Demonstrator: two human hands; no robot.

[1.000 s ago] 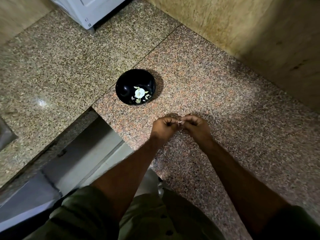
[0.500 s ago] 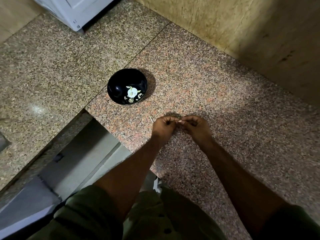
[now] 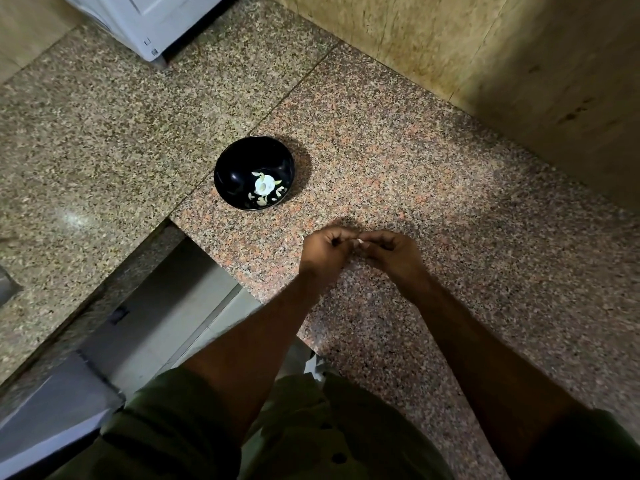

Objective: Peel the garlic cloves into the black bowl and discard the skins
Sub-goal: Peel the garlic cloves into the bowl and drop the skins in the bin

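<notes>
A black bowl [image 3: 239, 168] stands on the speckled granite counter [image 3: 398, 161], holding a white garlic piece [image 3: 263, 184] and several small pale bits around it. In front of the bowl, my left hand [image 3: 325, 249] and my right hand [image 3: 393, 252] meet fingertip to fingertip just above the counter. Between them they pinch a small pale garlic clove [image 3: 358, 241], mostly hidden by the curled fingers.
A white appliance [image 3: 149, 19] sits at the far left corner of the counter. A stone wall [image 3: 485, 57] rises behind the counter on the right. Left of my arms the counter ends at a step-shaped edge [image 3: 207, 251], with floor below.
The view has shifted slightly, so the bowl sits a little differently in frame. My hands stay together on the clove with only small finger movements.
</notes>
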